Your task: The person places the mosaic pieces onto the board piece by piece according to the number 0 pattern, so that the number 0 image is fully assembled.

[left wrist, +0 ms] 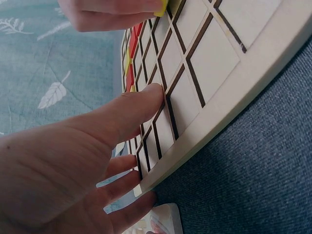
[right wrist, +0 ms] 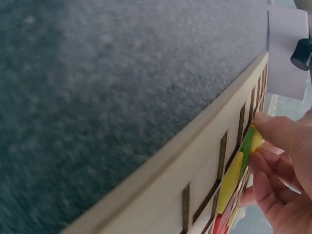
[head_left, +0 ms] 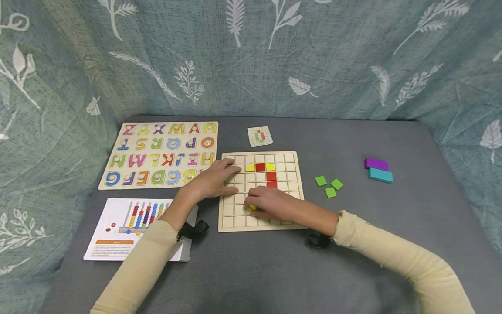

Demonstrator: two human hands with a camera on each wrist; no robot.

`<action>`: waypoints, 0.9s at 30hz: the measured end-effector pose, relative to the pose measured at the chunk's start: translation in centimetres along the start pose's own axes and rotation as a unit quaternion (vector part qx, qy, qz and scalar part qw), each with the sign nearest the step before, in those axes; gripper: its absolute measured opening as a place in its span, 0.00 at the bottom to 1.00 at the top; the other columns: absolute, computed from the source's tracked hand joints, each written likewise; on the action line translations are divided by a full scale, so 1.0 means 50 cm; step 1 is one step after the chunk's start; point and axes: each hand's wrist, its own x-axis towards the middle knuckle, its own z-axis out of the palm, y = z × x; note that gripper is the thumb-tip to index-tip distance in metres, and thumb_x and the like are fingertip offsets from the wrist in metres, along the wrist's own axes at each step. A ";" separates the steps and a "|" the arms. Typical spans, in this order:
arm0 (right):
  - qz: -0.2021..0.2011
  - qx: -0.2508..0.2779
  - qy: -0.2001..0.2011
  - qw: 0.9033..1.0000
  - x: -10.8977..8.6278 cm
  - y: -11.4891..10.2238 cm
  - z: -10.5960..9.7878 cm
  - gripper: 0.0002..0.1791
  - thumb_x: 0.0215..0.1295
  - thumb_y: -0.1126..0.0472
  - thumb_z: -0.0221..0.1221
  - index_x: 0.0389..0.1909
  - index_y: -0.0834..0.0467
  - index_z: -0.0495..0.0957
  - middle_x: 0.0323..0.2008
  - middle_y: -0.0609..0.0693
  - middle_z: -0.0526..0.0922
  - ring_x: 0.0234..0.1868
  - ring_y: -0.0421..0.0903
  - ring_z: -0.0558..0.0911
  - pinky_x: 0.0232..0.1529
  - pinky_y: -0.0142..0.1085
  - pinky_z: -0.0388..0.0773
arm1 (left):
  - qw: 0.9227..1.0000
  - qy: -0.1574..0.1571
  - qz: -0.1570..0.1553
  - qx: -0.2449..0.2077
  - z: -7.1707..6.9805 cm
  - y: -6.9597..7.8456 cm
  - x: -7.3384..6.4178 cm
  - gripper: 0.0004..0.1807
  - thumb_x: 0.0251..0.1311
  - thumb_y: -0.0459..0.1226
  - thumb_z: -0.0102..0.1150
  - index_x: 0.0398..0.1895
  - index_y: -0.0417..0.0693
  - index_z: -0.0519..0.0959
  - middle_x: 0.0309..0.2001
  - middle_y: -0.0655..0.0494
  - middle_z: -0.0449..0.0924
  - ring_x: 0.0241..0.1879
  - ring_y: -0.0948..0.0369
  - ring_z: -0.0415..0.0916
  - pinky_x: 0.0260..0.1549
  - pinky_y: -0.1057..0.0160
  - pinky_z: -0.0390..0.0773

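Observation:
A wooden grid board point(head_left: 231, 222) lies in front of me, with red tiles point(head_left: 271, 176) and yellow tiles point(head_left: 270, 166) set in its upper squares. My right hand point(head_left: 274, 203) is over the board's lower middle and pinches a small yellow tile point(right wrist: 257, 139) between thumb and fingers. Right beside that tile, a green tile point(right wrist: 247, 146) and another yellow tile point(right wrist: 229, 183) lie in the grid, hidden under the hand in the head view. My left hand point(head_left: 211, 181) rests at the board's left edge, fingers spread and thumb touching the squares.
Three green tiles point(head_left: 330, 192) lie right of the board, with purple point(head_left: 376, 164) and teal blocks point(head_left: 380, 175) farther right. A small pattern card point(head_left: 260, 136) sits behind the board. At left are an alphabet puzzle point(head_left: 157, 152) and a white box point(head_left: 113, 231) picturing an abacus.

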 end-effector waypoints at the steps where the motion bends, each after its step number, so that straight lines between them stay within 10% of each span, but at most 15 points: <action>1: 0.000 -0.007 -0.003 1.000 0.000 0.000 0.000 0.04 0.62 0.59 0.65 0.36 0.54 0.82 0.34 0.46 0.79 0.35 0.40 0.78 0.40 0.30 0.78 | 1.000 0.000 -0.001 -0.002 0.000 0.001 0.000 0.33 0.61 0.45 0.63 0.69 0.47 0.67 0.73 0.41 0.56 0.72 0.43 0.54 0.65 0.41 0.65; 9: -0.015 -0.074 0.028 0.997 -0.030 -0.008 -0.014 0.05 0.59 0.54 0.67 0.31 0.51 0.83 0.34 0.45 0.80 0.34 0.41 0.77 0.38 0.31 0.76 | 1.000 -0.012 -0.012 -0.008 0.007 0.001 0.001 0.34 0.62 0.46 0.62 0.70 0.48 0.66 0.74 0.42 0.54 0.74 0.44 0.51 0.66 0.41 0.63; 16: 0.081 0.008 0.106 0.991 -0.127 -0.005 -0.033 0.16 0.57 0.54 0.69 0.45 0.53 0.83 0.39 0.46 0.81 0.33 0.40 0.78 0.33 0.30 0.76 | 1.000 -0.010 -0.015 -0.015 0.009 0.003 -0.002 0.34 0.61 0.46 0.63 0.70 0.48 0.66 0.75 0.42 0.53 0.74 0.44 0.50 0.66 0.40 0.63; 27: 0.268 0.057 0.193 0.942 -0.288 0.097 -0.060 0.26 0.55 0.64 0.69 0.56 0.59 0.77 0.44 0.55 0.81 0.29 0.40 0.81 0.28 0.31 0.77 | 1.000 -0.004 -0.017 -0.011 0.004 0.001 0.001 0.35 0.61 0.46 0.64 0.70 0.48 0.66 0.75 0.42 0.53 0.74 0.44 0.50 0.67 0.42 0.62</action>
